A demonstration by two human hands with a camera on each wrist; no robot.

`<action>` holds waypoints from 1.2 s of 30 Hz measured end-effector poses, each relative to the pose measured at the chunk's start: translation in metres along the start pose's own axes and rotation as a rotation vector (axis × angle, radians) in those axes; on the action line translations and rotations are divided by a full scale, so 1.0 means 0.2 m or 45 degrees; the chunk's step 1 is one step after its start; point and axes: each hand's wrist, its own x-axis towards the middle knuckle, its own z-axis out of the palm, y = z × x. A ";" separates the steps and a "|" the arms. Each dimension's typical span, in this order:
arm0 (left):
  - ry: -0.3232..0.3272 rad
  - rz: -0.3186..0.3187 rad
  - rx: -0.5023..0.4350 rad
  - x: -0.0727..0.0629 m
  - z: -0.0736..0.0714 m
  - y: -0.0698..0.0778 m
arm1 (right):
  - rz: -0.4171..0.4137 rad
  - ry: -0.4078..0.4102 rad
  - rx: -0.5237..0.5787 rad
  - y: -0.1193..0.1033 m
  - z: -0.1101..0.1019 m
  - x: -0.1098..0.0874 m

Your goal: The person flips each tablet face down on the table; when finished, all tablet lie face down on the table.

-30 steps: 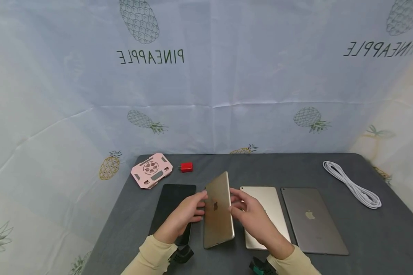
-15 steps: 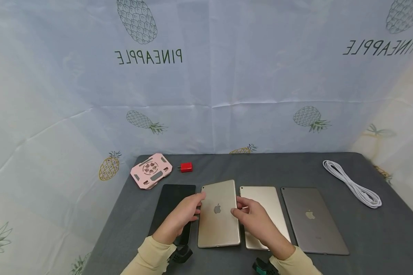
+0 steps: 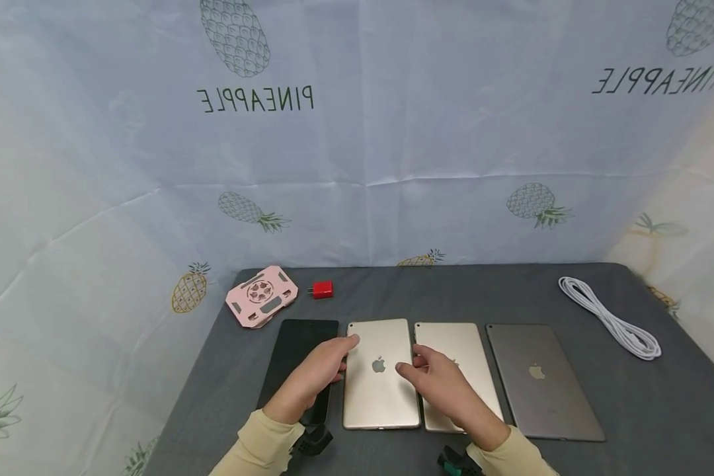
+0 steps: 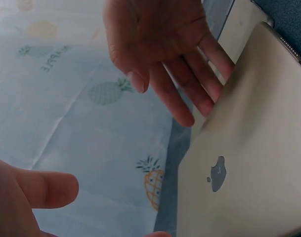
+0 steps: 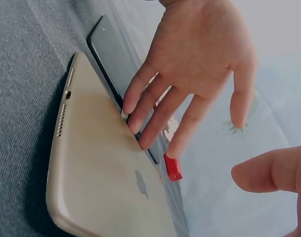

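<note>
A gold tablet (image 3: 381, 400) lies back up on the dark table, its apple logo showing between my two hands. At its left edge is my left hand (image 3: 317, 371); the right wrist view shows this left hand (image 5: 202, 54) with straight fingers against the tablet's side and the thumb held away. My right hand (image 3: 443, 383) is at the opposite edge. In the left wrist view the right hand (image 4: 160, 34) has its fingers extended down to the tablet's edge, thumb apart from it. A black tablet (image 3: 294, 344) lies partly under my left forearm.
To the right lie a second gold tablet (image 3: 467, 357), partly covered by my right hand, and a grey tablet (image 3: 544, 396). Farther back are a pink slotted stand (image 3: 269, 305), a red charger plug (image 3: 322, 289) and a coiled white cable (image 3: 609, 320). A pineapple-print curtain (image 3: 357, 145) hangs behind.
The gold tablet, tilted up on edge between my hands, has come down flat with its back facing up. Both hands have loosened from its edges and stay beside it.
</note>
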 end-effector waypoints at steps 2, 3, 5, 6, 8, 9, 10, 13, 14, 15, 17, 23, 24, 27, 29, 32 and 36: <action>0.006 -0.001 0.003 0.00 0.00 0.00 | 0.000 0.000 -0.006 -0.01 0.01 -0.01; 0.011 -0.002 0.002 0.00 0.00 0.00 | -0.002 0.000 -0.010 -0.01 0.01 -0.01; 0.017 0.001 0.004 0.00 -0.01 0.00 | -0.012 0.001 -0.024 -0.02 0.01 -0.02; 0.018 0.004 0.005 0.00 -0.01 0.00 | -0.020 0.001 -0.034 -0.02 0.01 -0.02; 0.021 0.009 0.014 0.00 -0.01 0.00 | -0.036 -0.001 -0.049 -0.03 0.02 -0.03; 0.021 0.011 0.020 0.00 -0.01 0.00 | -0.044 -0.003 -0.052 -0.03 0.02 -0.03; 0.020 0.015 0.027 0.00 -0.01 0.00 | -0.051 -0.006 -0.056 -0.03 0.02 -0.04; 0.023 0.022 0.042 0.00 -0.01 0.00 | -0.059 -0.008 -0.061 -0.03 0.02 -0.04; 0.023 0.024 0.046 0.00 -0.01 0.00 | -0.059 -0.007 -0.065 -0.03 0.02 -0.04; 0.025 0.027 0.048 0.00 -0.01 0.00 | -0.059 -0.006 -0.069 -0.03 0.02 -0.04; 0.025 0.031 0.053 0.00 -0.01 0.01 | -0.050 -0.005 -0.068 -0.03 0.03 -0.04; 0.014 0.033 0.058 0.00 0.00 0.00 | -0.051 -0.005 -0.059 -0.04 0.04 -0.03; 0.014 0.032 0.054 0.00 0.00 0.00 | -0.053 -0.004 -0.061 -0.04 0.04 -0.03; 0.015 0.029 0.040 0.00 0.00 0.00 | -0.045 -0.007 -0.061 -0.04 0.04 -0.04; 0.009 0.030 0.034 0.00 0.00 0.00 | -0.047 -0.007 -0.066 -0.04 0.04 -0.04; -0.009 0.032 0.026 0.00 0.00 0.00 | -0.045 -0.014 -0.059 -0.03 0.04 -0.04; -0.019 0.029 0.022 0.00 0.00 0.00 | -0.046 -0.031 -0.047 -0.03 0.04 -0.04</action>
